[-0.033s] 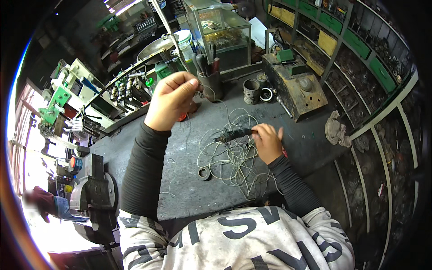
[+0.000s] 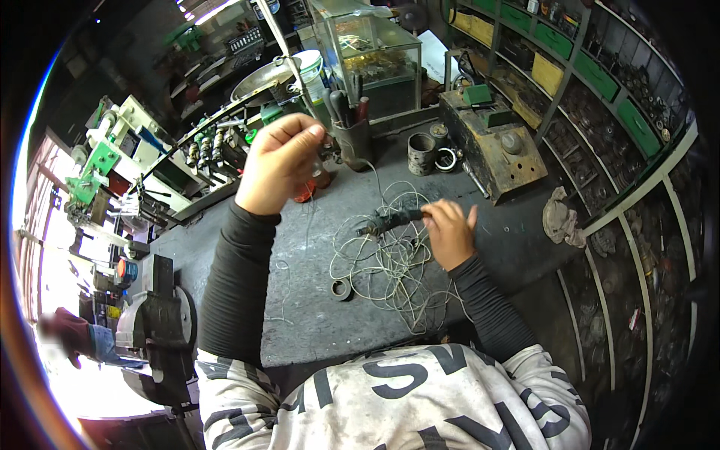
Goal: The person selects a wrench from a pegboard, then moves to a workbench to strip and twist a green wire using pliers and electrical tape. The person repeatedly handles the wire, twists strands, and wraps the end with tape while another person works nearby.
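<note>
My left hand (image 2: 279, 163) is raised over the far side of the bench, thumb and forefinger pinched on the end of a thin wire (image 2: 377, 182). That wire arcs down toward a dark, black-wrapped cylindrical part (image 2: 396, 220), whose exact kind I cannot make out. At the part's right end, my right hand (image 2: 452, 234) grips it between thumb and fingers. Beneath it spreads a loose tangle of pale wire (image 2: 390, 281) on the dark workbench (image 2: 315, 330). A roll of black tape (image 2: 341, 289) lies left of the tangle.
Behind my left hand stands a holder with tool handles (image 2: 351, 142). A metal cylinder (image 2: 421, 154) and a ring (image 2: 445, 159) sit near a worn metal box (image 2: 499, 150). A rag (image 2: 562, 217) lies at the right edge. A person's sleeve (image 2: 71, 334) shows at far left.
My left hand has shifted slightly up and left. The black-wrapped part has turned a little, its right end rising, and my right hand has moved slightly upward with it.
</note>
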